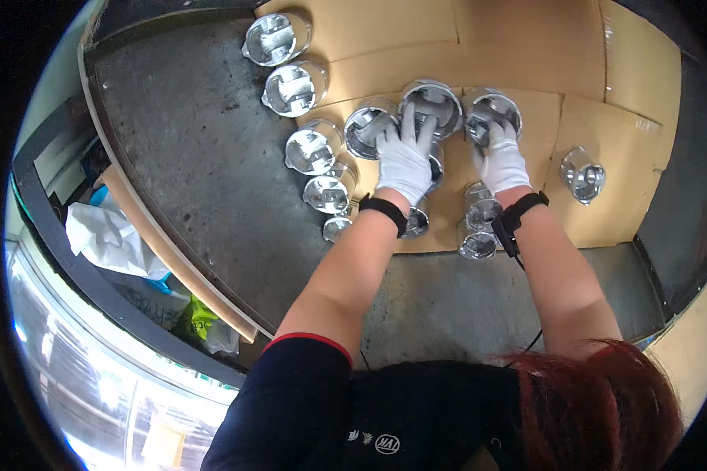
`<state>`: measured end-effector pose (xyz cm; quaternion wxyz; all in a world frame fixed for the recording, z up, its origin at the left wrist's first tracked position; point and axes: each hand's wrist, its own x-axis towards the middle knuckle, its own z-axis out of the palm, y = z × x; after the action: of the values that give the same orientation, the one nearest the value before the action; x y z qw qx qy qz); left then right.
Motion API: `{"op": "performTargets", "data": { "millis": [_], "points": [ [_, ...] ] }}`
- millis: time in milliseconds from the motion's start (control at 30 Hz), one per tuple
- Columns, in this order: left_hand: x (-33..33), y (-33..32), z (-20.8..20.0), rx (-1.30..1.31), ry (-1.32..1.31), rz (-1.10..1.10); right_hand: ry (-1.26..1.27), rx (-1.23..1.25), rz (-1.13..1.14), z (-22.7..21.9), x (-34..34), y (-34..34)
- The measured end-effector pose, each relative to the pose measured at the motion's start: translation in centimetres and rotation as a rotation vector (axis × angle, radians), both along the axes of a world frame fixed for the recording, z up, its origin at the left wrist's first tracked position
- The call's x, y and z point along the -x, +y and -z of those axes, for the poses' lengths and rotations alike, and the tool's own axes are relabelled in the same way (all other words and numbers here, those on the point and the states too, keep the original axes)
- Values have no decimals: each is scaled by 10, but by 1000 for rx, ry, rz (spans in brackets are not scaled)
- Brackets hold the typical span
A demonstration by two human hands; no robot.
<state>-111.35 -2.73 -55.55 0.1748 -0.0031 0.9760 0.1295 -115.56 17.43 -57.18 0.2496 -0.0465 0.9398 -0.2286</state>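
Note:
Both my hands wear white gloves and reach over silver metal engine pistons on the cardboard. My left hand [405, 163] has its fingers spread, the tips over the hollow of a large piston [446, 102]. Just left of those fingers sits another large piston [361, 129]. With fingers inside its rim and thumb at the near side, my right hand [503, 163] grips a third large piston [491, 104]. Partly hidden by my left hand and wrist are smaller pistons [419, 222]. Beside my right wrist stand two more, a small piston [478, 245] among them.
A slanting row of several pistons [310, 151] runs along the left edge of the cardboard [518, 47]. One lone piston [584, 177] lies at the right. Dark metal tabletop [188, 157] shows around the cardboard. Past its raised left edge are plastic bags [114, 239].

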Motion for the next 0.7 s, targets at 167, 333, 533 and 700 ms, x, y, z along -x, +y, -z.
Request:
{"op": "performTargets", "data": {
  "millis": [167, 333, 533, 700],
  "points": [
    [-26, -5, 8, -98, 161, -56, -80, 517, 415, 80, -14, 21],
    [-35, -22, 2, -168, 172, -242, -203, 634, 512, 2, 54, -35],
    [-10, -31, -3, 34, -192, -136, 38, 66, 12, -7, 93, -85],
    [22, -57, -24, 41, -130, -38, -51, -9, 115, 2, 77, -95]
  ]
}}
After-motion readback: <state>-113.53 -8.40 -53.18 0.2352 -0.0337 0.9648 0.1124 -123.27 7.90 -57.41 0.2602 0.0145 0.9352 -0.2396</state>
